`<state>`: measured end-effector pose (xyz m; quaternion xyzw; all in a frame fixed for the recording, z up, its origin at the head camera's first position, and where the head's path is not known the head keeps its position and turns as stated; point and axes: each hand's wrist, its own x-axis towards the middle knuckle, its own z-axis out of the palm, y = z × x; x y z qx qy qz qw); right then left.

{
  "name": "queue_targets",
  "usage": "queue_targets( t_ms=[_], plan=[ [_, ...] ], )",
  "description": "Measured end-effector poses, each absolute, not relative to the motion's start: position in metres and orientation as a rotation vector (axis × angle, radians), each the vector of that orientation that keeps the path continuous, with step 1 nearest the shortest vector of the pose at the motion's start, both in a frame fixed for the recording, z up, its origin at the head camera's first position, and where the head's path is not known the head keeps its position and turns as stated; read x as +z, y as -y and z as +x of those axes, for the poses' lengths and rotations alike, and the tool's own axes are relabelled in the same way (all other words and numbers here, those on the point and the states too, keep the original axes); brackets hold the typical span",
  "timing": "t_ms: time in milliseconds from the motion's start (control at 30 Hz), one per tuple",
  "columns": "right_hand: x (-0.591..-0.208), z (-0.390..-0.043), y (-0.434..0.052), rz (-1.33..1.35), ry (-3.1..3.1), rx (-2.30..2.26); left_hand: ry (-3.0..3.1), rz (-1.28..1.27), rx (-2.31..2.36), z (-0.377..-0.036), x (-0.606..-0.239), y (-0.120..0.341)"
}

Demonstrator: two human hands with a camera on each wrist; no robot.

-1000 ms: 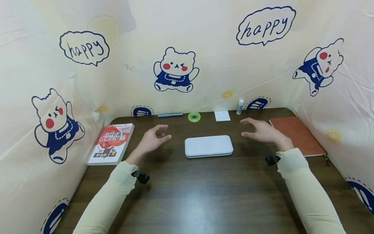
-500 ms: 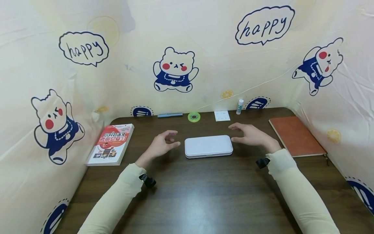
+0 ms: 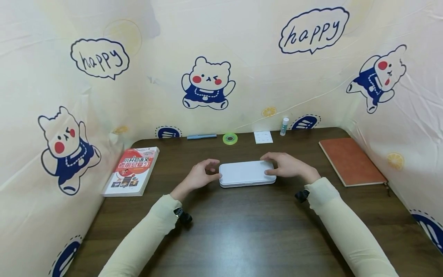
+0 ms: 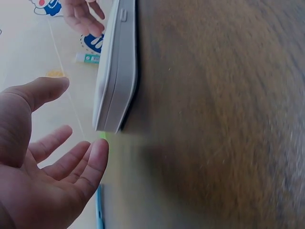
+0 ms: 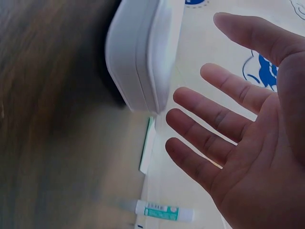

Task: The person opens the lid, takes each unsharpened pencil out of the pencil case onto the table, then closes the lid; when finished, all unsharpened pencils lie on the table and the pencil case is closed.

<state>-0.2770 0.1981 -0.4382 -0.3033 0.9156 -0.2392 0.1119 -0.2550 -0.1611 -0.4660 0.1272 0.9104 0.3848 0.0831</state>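
At the centre of the dark wooden table (image 3: 242, 231), a flat white case (image 3: 247, 173) lies closed with its long side running left to right, and both hands have closed in on its short ends. One second earlier the left hand (image 3: 200, 177) and the right hand (image 3: 284, 166) hovered well apart from the case on either side; half a second earlier they were just beside it; now the left fingertips (image 3: 215, 176) meet or nearly meet the left end, and the right hand's fingers (image 3: 268, 158) lie over the right end and far right corner. The wrist views show both hands spread, fingers relaxed and gently bent, with a sliver of space between palm and case, so no grip has closed yet; whether the fingertips truly touch cannot be told. The case itself has not shifted. This converging approach suggests a two-handed hold on the case is about to be taken. As for open room, the near half of the table is bare wood, free for drawing the case toward the person. The far edge carries a blue pen (image 3: 201, 136), a green tape roll (image 3: 230, 138), a white note pad (image 3: 263, 137) and a glue stick (image 3: 284, 126); a red-covered book (image 3: 133, 170) lies at the left edge and a brown notebook (image 3: 351, 161) at the right, each well apart from the hands.
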Motion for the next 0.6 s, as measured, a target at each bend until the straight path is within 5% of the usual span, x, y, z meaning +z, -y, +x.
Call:
queue_targets(
  t_ms=[600],
  plan=[
    [-0.458,-0.281,-0.175,-0.914,-2.673,-0.594,-2.68,0.515,1.103,-0.256,-0.475,0.148]
  ],
)
